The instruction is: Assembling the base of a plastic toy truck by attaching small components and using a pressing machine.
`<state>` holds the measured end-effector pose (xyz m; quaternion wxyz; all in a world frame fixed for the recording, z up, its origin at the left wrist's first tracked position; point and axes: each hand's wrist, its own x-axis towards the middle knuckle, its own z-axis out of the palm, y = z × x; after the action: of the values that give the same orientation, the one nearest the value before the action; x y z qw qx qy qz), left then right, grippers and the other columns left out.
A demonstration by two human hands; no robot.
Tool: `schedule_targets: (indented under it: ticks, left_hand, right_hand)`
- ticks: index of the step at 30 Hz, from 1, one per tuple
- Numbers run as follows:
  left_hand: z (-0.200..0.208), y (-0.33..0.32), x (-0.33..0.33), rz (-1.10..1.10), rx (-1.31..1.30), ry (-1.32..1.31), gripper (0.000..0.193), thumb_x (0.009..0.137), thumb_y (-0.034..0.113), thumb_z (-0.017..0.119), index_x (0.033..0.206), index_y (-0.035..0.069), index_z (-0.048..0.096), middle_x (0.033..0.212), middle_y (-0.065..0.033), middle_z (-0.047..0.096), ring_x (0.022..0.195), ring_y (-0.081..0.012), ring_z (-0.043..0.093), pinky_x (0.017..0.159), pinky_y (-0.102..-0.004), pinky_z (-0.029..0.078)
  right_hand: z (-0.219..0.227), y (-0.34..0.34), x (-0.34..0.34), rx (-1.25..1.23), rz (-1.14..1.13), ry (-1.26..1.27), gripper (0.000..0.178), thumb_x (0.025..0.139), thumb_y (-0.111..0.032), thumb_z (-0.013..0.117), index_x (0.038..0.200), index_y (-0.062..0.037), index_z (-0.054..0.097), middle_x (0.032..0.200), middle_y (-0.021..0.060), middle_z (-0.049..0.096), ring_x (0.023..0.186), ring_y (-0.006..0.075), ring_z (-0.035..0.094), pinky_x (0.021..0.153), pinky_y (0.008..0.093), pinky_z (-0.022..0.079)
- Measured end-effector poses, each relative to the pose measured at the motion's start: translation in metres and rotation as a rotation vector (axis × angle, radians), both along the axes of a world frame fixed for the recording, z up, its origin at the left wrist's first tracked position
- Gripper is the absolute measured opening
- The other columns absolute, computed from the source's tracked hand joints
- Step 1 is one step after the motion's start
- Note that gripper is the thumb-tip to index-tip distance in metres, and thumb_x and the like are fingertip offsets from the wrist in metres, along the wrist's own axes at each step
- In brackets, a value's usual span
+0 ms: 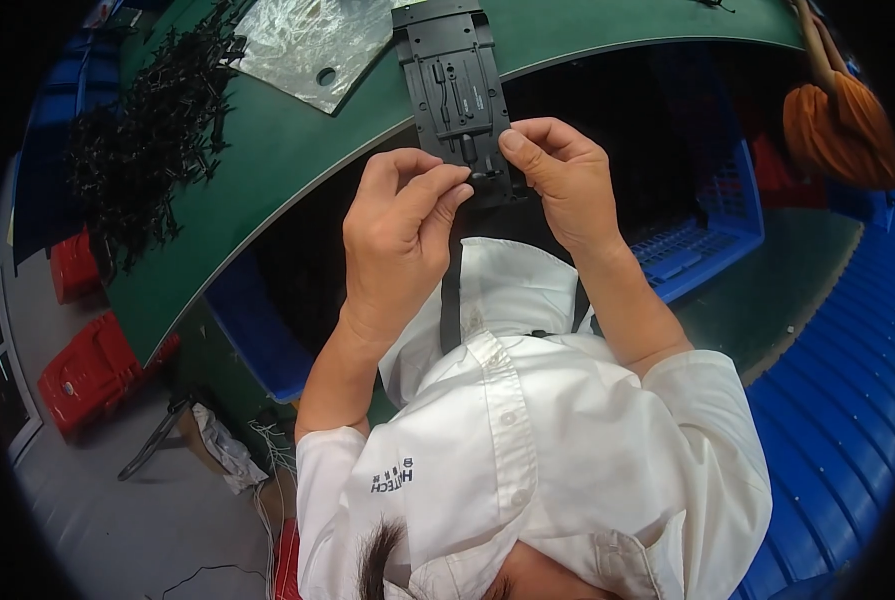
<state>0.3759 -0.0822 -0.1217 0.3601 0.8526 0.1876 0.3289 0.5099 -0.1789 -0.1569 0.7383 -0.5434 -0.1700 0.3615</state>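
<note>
A long black plastic panel [457,90] with moulded recesses and slots lies partly on the green table and juts over its near edge toward me. My right hand [569,185] pinches the panel's right edge near its close end, thumb on top. Over the near left part of the panel is my left hand [399,215], its thumb and fingers pressed together. Those fingertips are beside a small dark piece [483,175] on the panel; whatever they pinch is too small and hidden to tell.
A heap of thin black plastic parts [152,140] covers the table's left side. Beside it lies a shiny silver sheet [312,45] with a round hole. A blue crate [712,245] stands below the table at right, red stools or bins [87,375] at left. Another person's orange sleeve [842,130] shows far right.
</note>
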Motion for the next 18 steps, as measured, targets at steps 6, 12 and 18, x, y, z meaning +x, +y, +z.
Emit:
schedule_targets:
  ticks: [6,12,18]
  left_hand:
    - [0.0026,-0.0022,0.0037,-0.036,0.024,0.037,0.013,0.072,0.002,0.068,0.085,0.004,0.065,0.084,-0.0086,0.054,0.067,-0.0200,0.058,0.055,-0.0277,0.048]
    - [0.0024,-0.0008,0.0008,-0.033,0.013,0.075,0.013,0.072,0.002,0.068,0.084,0.004,0.065,0.084,-0.0083,0.054,0.068,-0.0201,0.058,0.056,-0.0282,0.049]
    - [0.0001,0.0007,-0.0002,-0.019,0.065,0.058,0.017,0.070,-0.003,0.068,0.086,0.002,0.066,0.084,-0.0077,0.057,0.069,-0.0156,0.056,0.057,-0.0244,0.045]
  right_hand:
    - [-0.0005,0.0023,-0.0031,0.027,-0.033,-0.049,0.014,0.080,-0.012,0.067,0.086,0.0000,0.063,0.073,0.0010,0.061,0.065,0.0047,0.054,0.060,0.0167,0.044]
    - [0.0011,0.0004,-0.0028,-0.003,-0.003,0.000,0.014,0.080,-0.011,0.067,0.086,0.0003,0.064,0.074,0.0014,0.062,0.066,0.0047,0.055,0.060,0.0169,0.045]
    - [0.0018,0.0003,-0.0021,-0.004,0.017,0.002,0.014,0.080,-0.012,0.066,0.087,0.0004,0.064,0.074,0.0018,0.062,0.066,0.0053,0.055,0.060,0.0173,0.045]
